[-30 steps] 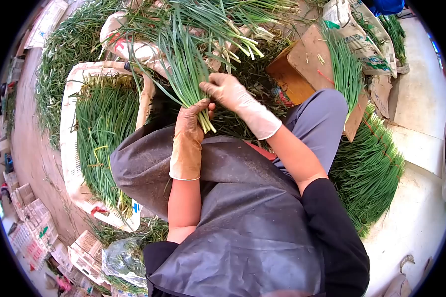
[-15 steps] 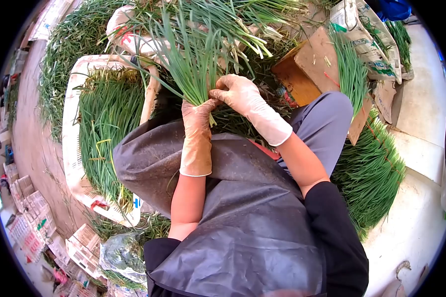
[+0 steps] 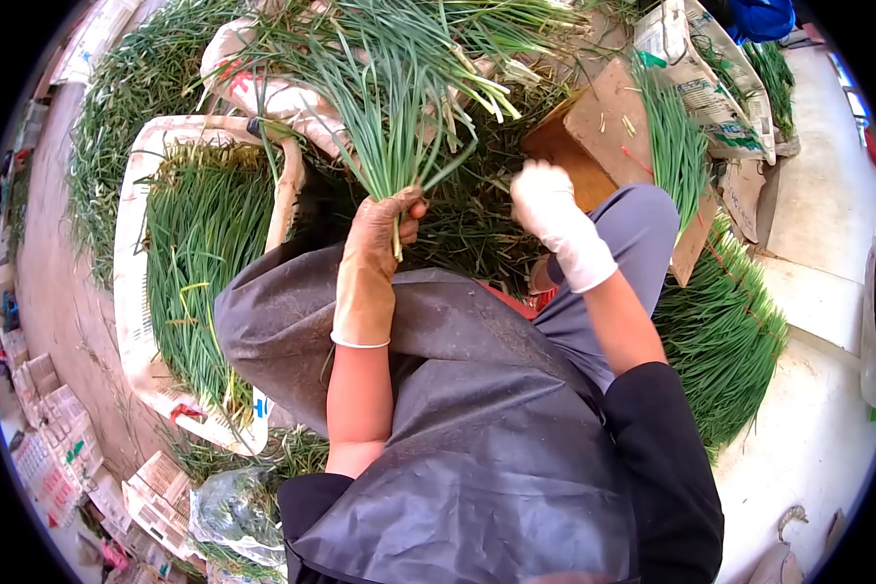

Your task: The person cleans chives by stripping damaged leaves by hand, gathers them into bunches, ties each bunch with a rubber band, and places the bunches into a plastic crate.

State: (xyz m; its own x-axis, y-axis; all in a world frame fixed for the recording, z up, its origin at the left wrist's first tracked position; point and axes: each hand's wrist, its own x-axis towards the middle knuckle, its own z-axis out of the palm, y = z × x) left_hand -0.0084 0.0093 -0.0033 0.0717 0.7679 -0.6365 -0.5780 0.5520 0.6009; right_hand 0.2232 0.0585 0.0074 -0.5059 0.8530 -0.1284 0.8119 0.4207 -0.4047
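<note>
In a stained glove, my left hand point(image 3: 378, 234) is closed round the lower stems of a bunch of long green stalks point(image 3: 389, 131). The leaves fan upward and the pale stem ends stick out below the fist. To the right, apart from the bunch, my right hand point(image 3: 551, 206) is in a pale glove, closed, its fingers curled; whatever it may hold cannot be made out. It is near a cardboard box point(image 3: 608, 122). Behind the bunch, more loose stalks point(image 3: 457, 68) lie over a white sack point(image 3: 273, 97).
A white crate point(image 3: 131, 282) full of green stalks stands at the left. Tied stalks point(image 3: 720, 331) lie at the right, below the cardboard. Another crate point(image 3: 711, 83) is at the upper right. Leaf litter covers the ground at the upper left.
My right hand has moved right, away from the bunch and my left hand. My left hand still grips the stems, and the leaves are spread wider than a second ago.
</note>
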